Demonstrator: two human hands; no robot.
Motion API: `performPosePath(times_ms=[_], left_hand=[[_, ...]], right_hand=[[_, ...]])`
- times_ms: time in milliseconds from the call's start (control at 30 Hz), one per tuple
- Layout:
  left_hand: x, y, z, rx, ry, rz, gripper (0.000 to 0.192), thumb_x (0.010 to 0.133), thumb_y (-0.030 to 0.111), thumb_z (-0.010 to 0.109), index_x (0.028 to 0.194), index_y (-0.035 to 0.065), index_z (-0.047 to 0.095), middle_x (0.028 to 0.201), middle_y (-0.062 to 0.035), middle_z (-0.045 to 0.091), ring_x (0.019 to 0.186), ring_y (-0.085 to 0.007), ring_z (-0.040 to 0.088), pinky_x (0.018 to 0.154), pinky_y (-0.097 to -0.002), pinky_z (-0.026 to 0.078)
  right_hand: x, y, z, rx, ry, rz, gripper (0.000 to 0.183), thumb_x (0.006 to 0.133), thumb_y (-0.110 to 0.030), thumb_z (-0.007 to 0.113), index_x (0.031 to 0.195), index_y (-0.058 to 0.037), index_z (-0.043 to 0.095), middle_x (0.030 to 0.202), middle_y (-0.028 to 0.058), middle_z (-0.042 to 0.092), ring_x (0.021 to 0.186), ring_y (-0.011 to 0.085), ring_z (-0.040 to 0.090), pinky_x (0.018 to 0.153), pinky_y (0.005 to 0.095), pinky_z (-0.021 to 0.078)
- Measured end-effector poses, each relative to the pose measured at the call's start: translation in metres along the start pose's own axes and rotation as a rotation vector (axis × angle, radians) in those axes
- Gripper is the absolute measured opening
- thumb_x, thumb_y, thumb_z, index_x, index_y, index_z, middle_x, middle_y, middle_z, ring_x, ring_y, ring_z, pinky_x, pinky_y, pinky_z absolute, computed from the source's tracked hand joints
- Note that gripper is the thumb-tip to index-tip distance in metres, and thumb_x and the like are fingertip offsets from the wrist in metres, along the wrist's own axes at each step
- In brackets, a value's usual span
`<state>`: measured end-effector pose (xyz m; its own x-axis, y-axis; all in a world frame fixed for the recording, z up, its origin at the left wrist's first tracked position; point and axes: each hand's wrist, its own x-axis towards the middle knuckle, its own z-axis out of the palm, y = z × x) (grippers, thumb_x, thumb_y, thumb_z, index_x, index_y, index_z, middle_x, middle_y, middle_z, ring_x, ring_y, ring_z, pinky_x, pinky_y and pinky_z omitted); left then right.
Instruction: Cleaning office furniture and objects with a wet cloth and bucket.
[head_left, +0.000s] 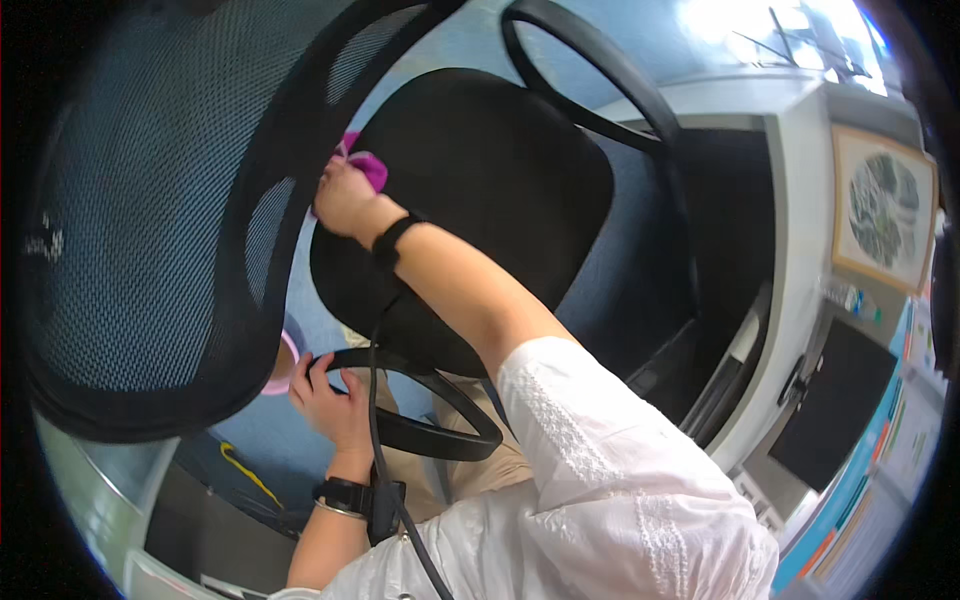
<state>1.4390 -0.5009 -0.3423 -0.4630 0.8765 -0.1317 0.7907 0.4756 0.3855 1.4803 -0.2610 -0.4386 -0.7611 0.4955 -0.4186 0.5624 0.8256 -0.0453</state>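
A black office chair with a mesh backrest (157, 225) stands before me, its dark padded seat (487, 180) in the middle of the view. My right hand (346, 196), a black band at its wrist, is closed around a bunched purple cloth (369, 169). It presses the cloth at the seat's rear edge, beside the backrest. My left hand (334, 405) holds the near black armrest (442, 442), its fingers curled over the loop's end. A dark watch and a thin bracelet are on that wrist. The far armrest (592, 60) rises at the top.
A pink-rimmed bucket (279, 386) holding brownish liquid is on the blue floor, partly behind the backrest. A black cable (386, 480) hangs past my left hand. At right stands a desk (799, 187) with a framed picture (885, 210), a bottle and a dark flat panel (836, 405).
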Motion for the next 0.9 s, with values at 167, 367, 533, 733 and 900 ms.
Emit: performPosePath(times_ms=[167,367,533,733,900], left_hand=[[0.002,-0.01,0.004,0.039,0.019,0.085,0.024,0.067,0.013,0.054,0.09,0.0077,0.055,0.105,-0.0096,0.048,0.098,-0.0309,0.044,0.084,-0.0405,0.034],[0.025,-0.017,-0.005,0.077,-0.034,0.207,0.023,0.073,0.01,0.049,0.095,0.0054,0.055,0.108,-0.0133,0.049,0.101,-0.0322,0.044,0.085,-0.0406,0.034],[0.036,-0.023,-0.004,0.158,-0.062,0.229,0.024,0.075,0.011,0.048,0.096,0.0028,0.055,0.105,-0.0129,0.052,0.099,-0.0299,0.046,0.087,-0.0383,0.034],[0.045,-0.047,-0.014,0.221,-0.109,0.245,0.025,0.076,0.012,0.047,0.097,0.0003,0.055,0.1,-0.0153,0.052,0.095,-0.0286,0.048,0.085,-0.0358,0.037],[0.04,-0.04,-0.013,0.225,-0.119,0.25,0.026,0.077,0.014,0.047,0.096,-0.0015,0.055,0.1,-0.0172,0.051,0.094,-0.0286,0.048,0.084,-0.035,0.037]], right_hand=[[-0.119,0.012,0.006,0.952,0.477,0.184,0.029,0.064,0.003,0.054,0.09,-0.0063,0.06,0.096,0.0118,0.057,0.089,0.028,0.055,0.078,0.0334,0.0446],[-0.321,0.063,0.021,1.364,1.093,1.027,0.029,0.072,0.006,0.04,0.095,-0.0014,0.056,0.088,0.009,0.06,0.079,0.0174,0.058,0.072,0.0282,0.0465],[-0.362,0.143,0.169,0.981,1.089,1.201,0.026,0.083,-0.015,0.05,0.106,-0.0057,0.054,0.096,0.0102,0.058,0.087,0.0206,0.056,0.077,0.0284,0.0428],[-0.307,0.057,0.227,1.427,1.008,1.494,0.038,0.087,-0.029,0.042,0.116,-0.004,0.047,0.106,0.0145,0.055,0.098,0.0259,0.051,0.084,0.0314,0.0385],[-0.308,-0.1,0.245,1.815,1.152,1.653,0.045,0.088,-0.034,0.036,0.119,-0.0019,0.042,0.114,0.021,0.048,0.106,0.0317,0.047,0.088,0.0353,0.0356]])
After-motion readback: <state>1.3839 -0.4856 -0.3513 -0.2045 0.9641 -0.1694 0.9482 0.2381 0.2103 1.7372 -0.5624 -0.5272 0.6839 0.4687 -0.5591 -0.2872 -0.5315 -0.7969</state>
